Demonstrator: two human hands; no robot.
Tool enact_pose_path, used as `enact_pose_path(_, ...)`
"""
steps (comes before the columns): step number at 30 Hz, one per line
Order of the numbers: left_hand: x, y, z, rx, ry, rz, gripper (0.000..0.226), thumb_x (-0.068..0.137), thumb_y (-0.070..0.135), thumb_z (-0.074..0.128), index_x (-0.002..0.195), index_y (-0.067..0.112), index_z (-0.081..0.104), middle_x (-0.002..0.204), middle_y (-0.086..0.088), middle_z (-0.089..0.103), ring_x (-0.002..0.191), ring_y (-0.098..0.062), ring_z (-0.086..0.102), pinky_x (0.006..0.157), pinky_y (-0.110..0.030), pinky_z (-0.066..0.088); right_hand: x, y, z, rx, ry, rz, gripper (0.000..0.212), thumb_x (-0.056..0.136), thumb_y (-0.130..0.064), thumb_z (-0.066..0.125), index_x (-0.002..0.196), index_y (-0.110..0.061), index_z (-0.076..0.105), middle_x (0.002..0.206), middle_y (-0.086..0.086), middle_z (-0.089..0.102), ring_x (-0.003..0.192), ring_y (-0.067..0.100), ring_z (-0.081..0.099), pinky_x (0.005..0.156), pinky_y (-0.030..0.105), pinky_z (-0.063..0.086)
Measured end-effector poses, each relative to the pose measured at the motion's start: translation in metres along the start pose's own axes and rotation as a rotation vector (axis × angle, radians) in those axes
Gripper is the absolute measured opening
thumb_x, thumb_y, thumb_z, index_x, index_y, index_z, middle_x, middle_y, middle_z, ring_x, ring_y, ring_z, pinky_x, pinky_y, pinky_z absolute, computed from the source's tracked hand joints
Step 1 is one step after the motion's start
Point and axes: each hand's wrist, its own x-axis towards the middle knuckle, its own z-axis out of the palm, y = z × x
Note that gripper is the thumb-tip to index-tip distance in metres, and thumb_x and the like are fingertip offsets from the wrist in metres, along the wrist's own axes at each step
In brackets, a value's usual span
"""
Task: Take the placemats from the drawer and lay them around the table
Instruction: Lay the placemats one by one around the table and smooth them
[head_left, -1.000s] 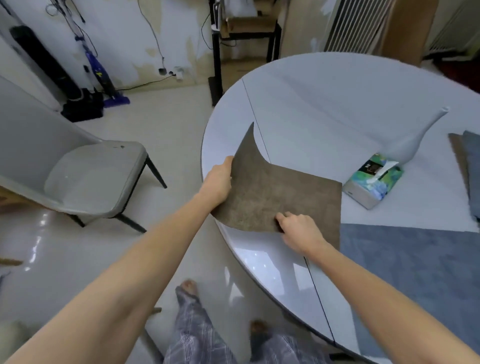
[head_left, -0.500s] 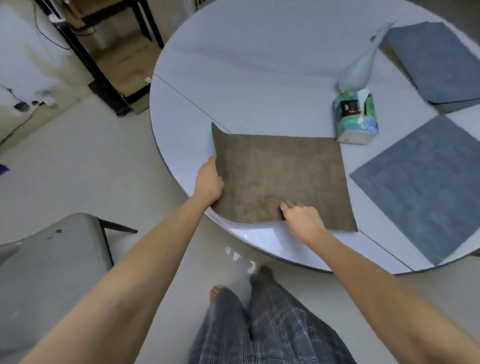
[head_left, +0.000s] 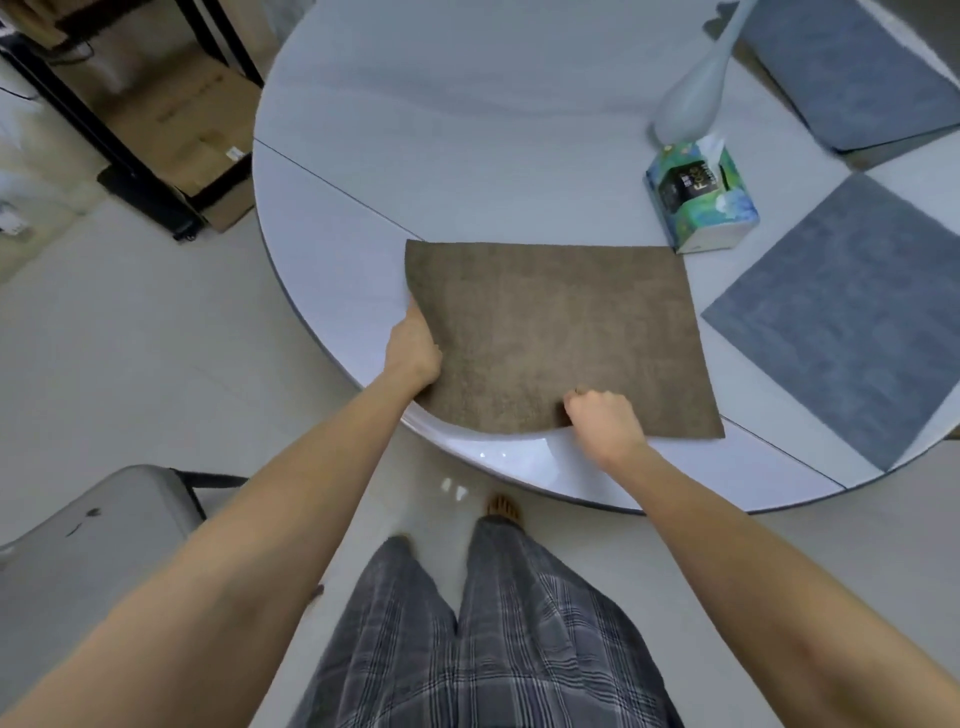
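A brown placemat is lying near the middle of the frame on the round white bench, its near left corner hanging just past the bench's rim. The left hand is gripping the placemat's left edge, fingers tucked under it and thumb on top, so that edge is curling up off the bench. The right hand is pinching the placemat's near edge with curled fingers. At the right of the frame a blue-grey placemat is lying flat on the bench, close to the brown one without touching it, and another blue-grey placemat is sitting in the upper right corner. A tissue box is standing just beyond the brown placemat's far right corner, with a pale vase right behind it. A grey chair is showing at the lower left, and a black shelf holding cardboard is standing on the floor at the upper left.
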Motion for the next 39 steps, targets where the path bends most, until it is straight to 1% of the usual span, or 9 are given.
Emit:
enact_pose_path(3, 0.006, -0.011, -0.004, -0.023, -0.032, 0.044, 0.046, 0.091, 0.004, 0.047, 0.136, 0.0, 0.038, 0.13, -0.023, 0.052, 0.118, -0.039, 0.051, 0.096, -0.039, 0.042, -0.004, -0.015, 0.0, 0.058, -0.01, 0.098, 0.03, 0.087, 0.006, 0.043, 0.112, -0.007, 0.056, 0.112, 0.012, 0.062, 0.1, 0.033, 0.063, 0.077, 0.038, 0.048)
enact_pose_path(9, 0.012, -0.064, -0.011, 0.044, -0.053, 0.003, 0.043, 0.089, 0.014, 0.06, 0.125, -0.002, 0.044, 0.125, -0.021, 0.056, 0.116, -0.037, 0.053, 0.09, -0.04, 0.044, -0.01, -0.065, 0.006, 0.166, 0.02, 0.302, 0.029, 0.088, 0.007, 0.044, 0.111, -0.004, 0.057, 0.114, 0.013, 0.061, 0.097, 0.034, 0.064, 0.075, 0.039, 0.049)
enact_pose_path(14, 0.019, -0.095, -0.021, 0.068, -0.008, -0.008, 0.023, 0.086, 0.012, 0.06, 0.109, 0.009, 0.062, 0.111, -0.012, 0.066, 0.107, -0.03, 0.06, 0.088, -0.037, 0.049, -0.007, -0.092, 0.009, 0.212, 0.05, 0.42, 0.03, 0.087, 0.008, 0.044, 0.114, -0.001, 0.053, 0.114, 0.015, 0.061, 0.094, 0.035, 0.066, 0.073, 0.038, 0.05)
enact_pose_path(18, 0.032, -0.09, -0.023, 0.039, 0.033, -0.003, 0.013, 0.083, 0.014, 0.065, 0.096, 0.012, 0.068, 0.1, -0.009, 0.071, 0.1, -0.029, 0.063, 0.088, -0.034, 0.05, -0.009, -0.095, 0.017, 0.314, 0.119, 0.439, 0.035, 0.084, 0.01, 0.047, 0.117, 0.0, 0.049, 0.128, 0.016, 0.05, 0.1, 0.037, 0.061, 0.073, 0.04, 0.047)
enact_pose_path(22, 0.046, -0.086, -0.022, -0.035, 0.062, -0.021, 0.013, 0.08, 0.013, 0.068, 0.092, 0.014, 0.071, 0.096, -0.007, 0.072, 0.093, -0.028, 0.065, 0.085, -0.033, 0.052, -0.009, -0.094, 0.021, 0.447, 0.184, 0.456, 0.034, 0.083, 0.014, 0.046, 0.115, 0.002, 0.049, 0.133, 0.019, 0.047, 0.119, 0.036, 0.05, 0.085, 0.042, 0.044)
enact_pose_path(27, 0.055, -0.099, -0.025, -0.087, 0.015, 0.083, 0.017, 0.081, 0.018, 0.073, 0.096, 0.01, 0.073, 0.087, -0.005, 0.071, 0.085, -0.018, 0.064, 0.084, -0.027, 0.051, -0.007, -0.099, 0.029, 0.511, 0.215, 0.409, 0.029, 0.088, -0.001, 0.054, 0.117, 0.001, 0.051, 0.13, 0.016, 0.045, 0.116, 0.034, 0.049, 0.078, 0.04, 0.046)
enact_pose_path(32, 0.06, -0.124, -0.032, 0.075, -0.02, 0.222, 0.017, 0.076, 0.023, 0.079, 0.08, 0.007, 0.076, 0.1, -0.011, 0.068, 0.1, -0.023, 0.063, 0.08, -0.024, 0.047, -0.002, -0.112, 0.026, 0.432, 0.191, 0.415, 0.023, 0.085, 0.008, 0.049, 0.105, 0.002, 0.057, 0.12, 0.016, 0.049, 0.116, 0.031, 0.047, 0.072, 0.039, 0.046)
enact_pose_path(36, 0.054, -0.125, -0.04, 0.095, -0.044, 0.232, 0.017, 0.079, 0.016, 0.077, 0.083, 0.0, 0.075, 0.138, -0.012, 0.044, 0.128, -0.024, 0.041, 0.098, -0.024, 0.036, 0.002, -0.117, 0.024, 0.415, 0.18, 0.445, 0.025, 0.083, 0.011, 0.048, 0.103, 0.002, 0.059, 0.119, 0.014, 0.05, 0.114, 0.029, 0.048, 0.073, 0.036, 0.047)
enact_pose_path(39, 0.05, -0.124, -0.043, 0.043, -0.049, 0.184, 0.022, 0.079, 0.017, 0.078, 0.083, -0.003, 0.073, 0.155, -0.012, 0.025, 0.139, -0.018, 0.033, 0.105, -0.017, 0.026, 0.001, -0.118, 0.024, 0.417, 0.189, 0.453, 0.024, 0.082, 0.013, 0.048, 0.1, 0.002, 0.06, 0.116, 0.015, 0.052, 0.112, 0.03, 0.049, 0.073, 0.038, 0.047)
